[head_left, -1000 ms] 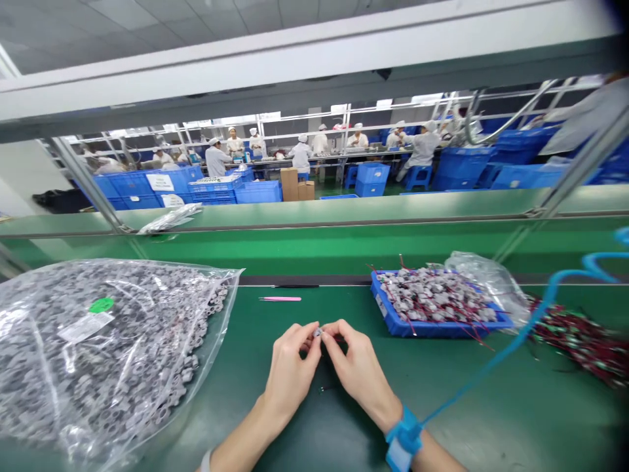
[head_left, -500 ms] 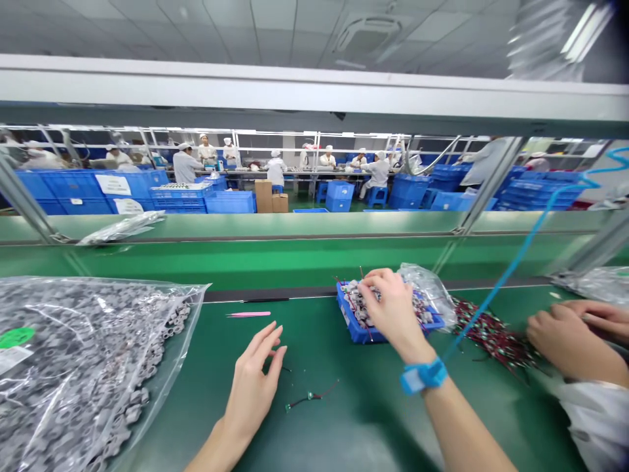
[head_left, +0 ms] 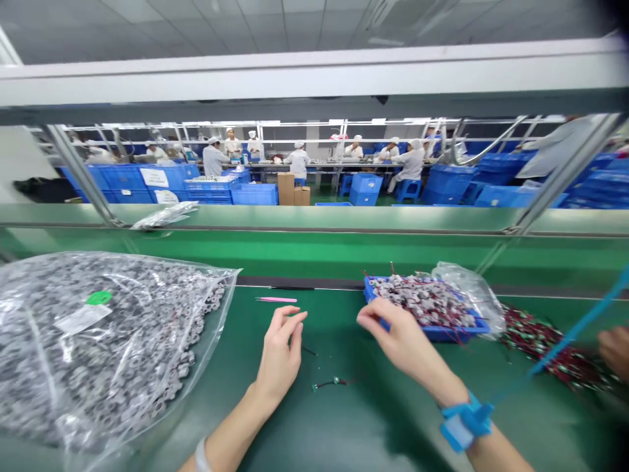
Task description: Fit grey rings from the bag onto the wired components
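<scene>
By blue tray [head_left: 445, 334], right hand [head_left: 405, 341], seemingly empty

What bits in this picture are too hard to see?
From the head camera:
- The right hand: its own fingers hide whether it pinches anything.
- The blue plastic tray: a heap of wired grey parts hides its floor.
- The clear plastic bag of grey rings: its white label is too small to read.
- The tiny wired part on the green mat: too small to identify.
- A co-worker's hand: cut off by the right edge.

Tiled ceiling [head_left: 196, 29]; blue plastic crates [head_left: 130, 177], cardboard boxes [head_left: 285, 189] stacked before far assembly bench [head_left: 304, 168]; green floor [head_left: 327, 195].
</scene>
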### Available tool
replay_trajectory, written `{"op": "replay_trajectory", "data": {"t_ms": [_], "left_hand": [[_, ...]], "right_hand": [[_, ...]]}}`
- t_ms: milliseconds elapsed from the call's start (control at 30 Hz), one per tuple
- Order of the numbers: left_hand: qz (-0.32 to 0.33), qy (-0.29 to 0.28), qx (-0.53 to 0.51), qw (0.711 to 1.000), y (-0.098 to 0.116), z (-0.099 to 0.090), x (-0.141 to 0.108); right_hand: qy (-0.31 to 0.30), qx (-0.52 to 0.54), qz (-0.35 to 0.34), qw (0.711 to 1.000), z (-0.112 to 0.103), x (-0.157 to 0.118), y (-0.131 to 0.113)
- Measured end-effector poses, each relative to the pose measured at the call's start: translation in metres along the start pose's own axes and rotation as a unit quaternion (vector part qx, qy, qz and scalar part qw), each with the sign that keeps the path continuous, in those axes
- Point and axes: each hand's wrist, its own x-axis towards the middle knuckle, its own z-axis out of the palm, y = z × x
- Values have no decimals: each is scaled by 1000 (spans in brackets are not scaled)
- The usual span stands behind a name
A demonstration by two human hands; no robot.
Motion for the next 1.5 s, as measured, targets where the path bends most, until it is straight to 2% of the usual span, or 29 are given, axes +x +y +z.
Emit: {"op": "replay_trajectory", "data": {"t_ms": [100,167,267,433,500,567,600,667,700,833,967,1100,1233,1300,1367,1433,1500], "left_hand": [[-23,38,-3,999,-8,-14,14],[-55,78,-13,995,-14,-31,26],[-87,127,-24,988,-23,-69,39],[-107,141,53,983,-20,-150,34],[-128,119,99,980,-14,-176,24],[-158,32,207,965,-9,-191,10],[-170,-23,269,948,-9,-194,3],[-182,-112,376,902,-10,-192,-9],[-181,-134,409,884,-12,-189,-13],[-174,-167,480,844,-19,-173,-21],[-157,-186,506,827,-20,-170,-17],[-97,-120,494,856,-21,-171,-11],[-66,-54,384,920,-24,-163,-4],[-95,-39,279,955,-20,-153,-1],[-152,-31,153,976,-12,-137,1],[-211,-32,12,977,-2,-117,2],[-249,-44,-126,959,5,-96,5]], "right_hand": [[-119,-7,7,993,42,-6,-21],[-156,-34,-7,987,64,-4,-31],[-164,-66,-32,984,86,3,-41],[-152,-90,-77,981,106,9,-42],[-147,-68,-86,983,108,7,-40],[-143,-34,-87,985,108,3,-39],[-142,-18,-86,986,107,2,-39],[-135,6,-85,987,104,-1,-40],[-133,15,-86,987,103,-3,-41],[-129,33,-85,988,102,-6,-43],[-123,62,-66,988,98,-7,-43],[-92,104,-56,989,96,-5,-43],[-35,78,-118,989,95,-5,-42],[-4,53,-171,984,94,-5,-42],[23,31,-213,976,93,-5,-43],[40,17,-238,970,91,-5,-44],[50,11,-251,967,90,-5,-44]]}}
